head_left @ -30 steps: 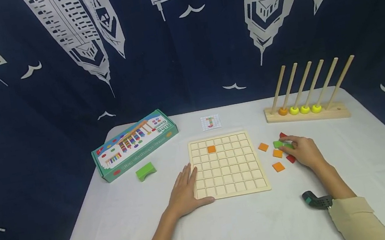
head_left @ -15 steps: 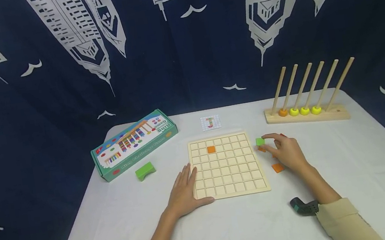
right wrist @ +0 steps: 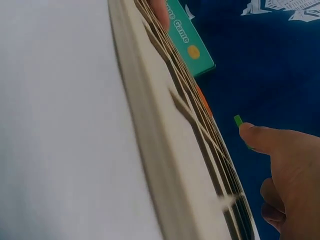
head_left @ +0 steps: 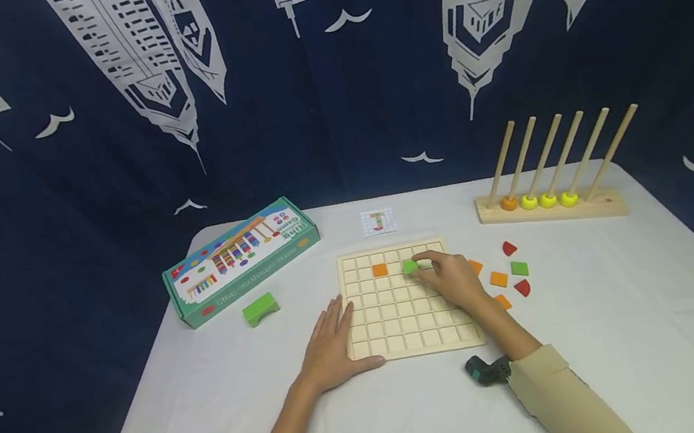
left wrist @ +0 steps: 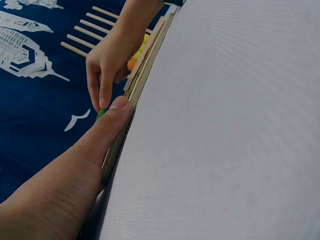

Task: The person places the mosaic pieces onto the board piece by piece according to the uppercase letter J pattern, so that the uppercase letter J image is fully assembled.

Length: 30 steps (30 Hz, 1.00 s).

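Note:
My right hand (head_left: 456, 279) pinches a small green square tile (head_left: 410, 266) between thumb and fingers, over the upper part of the wooden grid board (head_left: 411, 320). In the right wrist view the green tile (right wrist: 238, 120) is held just above the board's surface. An orange square tile (head_left: 380, 270) sits in a cell of the board, left of the green one. My left hand (head_left: 331, 347) rests at the board's lower left corner, fingers straight along the left edge and thumb along the near edge. The left wrist view shows that thumb (left wrist: 107, 122) against the board's rim.
Right of the board lie loose tiles: a green square (head_left: 519, 268), red rounded pieces (head_left: 522, 287) and orange squares (head_left: 499, 279). A pattern card (head_left: 378, 221) lies behind. A green box (head_left: 242, 262), a green arch block (head_left: 260, 309) and a peg stand (head_left: 550, 207) with beads surround the board.
The right hand has picked up a green tile from the loose pieces and carried it left over the board. The left hand has stayed in place.

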Motion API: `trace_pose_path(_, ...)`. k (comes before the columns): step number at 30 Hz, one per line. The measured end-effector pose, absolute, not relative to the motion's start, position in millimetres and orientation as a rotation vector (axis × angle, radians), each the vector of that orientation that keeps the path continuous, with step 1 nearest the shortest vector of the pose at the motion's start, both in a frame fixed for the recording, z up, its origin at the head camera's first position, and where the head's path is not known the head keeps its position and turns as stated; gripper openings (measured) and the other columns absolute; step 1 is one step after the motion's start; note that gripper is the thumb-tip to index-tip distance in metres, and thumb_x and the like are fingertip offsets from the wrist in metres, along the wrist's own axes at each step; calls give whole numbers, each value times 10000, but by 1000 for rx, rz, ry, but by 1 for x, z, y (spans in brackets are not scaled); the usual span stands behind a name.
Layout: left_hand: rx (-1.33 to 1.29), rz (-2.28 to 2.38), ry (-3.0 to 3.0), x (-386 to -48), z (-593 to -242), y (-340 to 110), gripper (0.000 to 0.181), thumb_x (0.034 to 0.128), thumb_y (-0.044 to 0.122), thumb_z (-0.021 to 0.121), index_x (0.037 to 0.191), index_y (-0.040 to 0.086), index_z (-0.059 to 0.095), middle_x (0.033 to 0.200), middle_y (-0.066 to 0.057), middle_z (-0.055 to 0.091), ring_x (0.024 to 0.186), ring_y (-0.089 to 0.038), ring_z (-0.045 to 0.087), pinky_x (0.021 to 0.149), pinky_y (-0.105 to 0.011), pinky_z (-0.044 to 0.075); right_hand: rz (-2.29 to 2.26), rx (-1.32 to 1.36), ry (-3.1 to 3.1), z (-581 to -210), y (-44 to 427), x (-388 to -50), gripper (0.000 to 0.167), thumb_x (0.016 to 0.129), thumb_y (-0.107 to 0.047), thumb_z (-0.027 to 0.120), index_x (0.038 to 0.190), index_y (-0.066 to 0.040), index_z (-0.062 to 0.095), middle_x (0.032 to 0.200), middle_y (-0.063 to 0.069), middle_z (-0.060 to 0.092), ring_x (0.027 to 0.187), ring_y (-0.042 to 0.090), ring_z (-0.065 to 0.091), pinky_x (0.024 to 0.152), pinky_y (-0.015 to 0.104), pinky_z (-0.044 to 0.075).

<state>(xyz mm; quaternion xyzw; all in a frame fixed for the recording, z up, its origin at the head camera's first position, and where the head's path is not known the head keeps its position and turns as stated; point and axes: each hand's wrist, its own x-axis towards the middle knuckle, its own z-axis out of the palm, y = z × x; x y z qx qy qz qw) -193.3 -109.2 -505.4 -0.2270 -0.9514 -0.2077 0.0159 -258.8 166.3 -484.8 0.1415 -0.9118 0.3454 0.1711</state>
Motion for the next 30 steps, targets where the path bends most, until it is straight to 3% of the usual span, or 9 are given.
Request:
trace_pose_path(17,-708,-635,-2972,-193,-506,-109,1141,665,814,497,1474,68,194,1538,-113,75,1403,-214,38,1117,-369,83,1014,312,-2632,-492,140,-278,327,810,-293,719,1065,-90,689,450,-58,310,428,92,238,381,253,240)
trace_pose_path(24,-734,-620,-2953,-194,-506,-110,1135,678,803,498,1468,47,197,1533,-130,88,1402,-227,50,1119,-367,88,908,284,-2745,-491,137,-280,329,825,-335,691,1075,-121,687,504,-46,508,463,108,374,409,271,332)
trace_pose_path(30,-735,-637,-2935,-195,-508,-111,1132,674,803,503,1466,47,211,1532,-133,100,1401,-231,59,1117,-372,95,886,287,-2758,-490,135,-278,351,824,-347,691,1091,-119,682,508,-44,514,451,109,378,396,272,332)
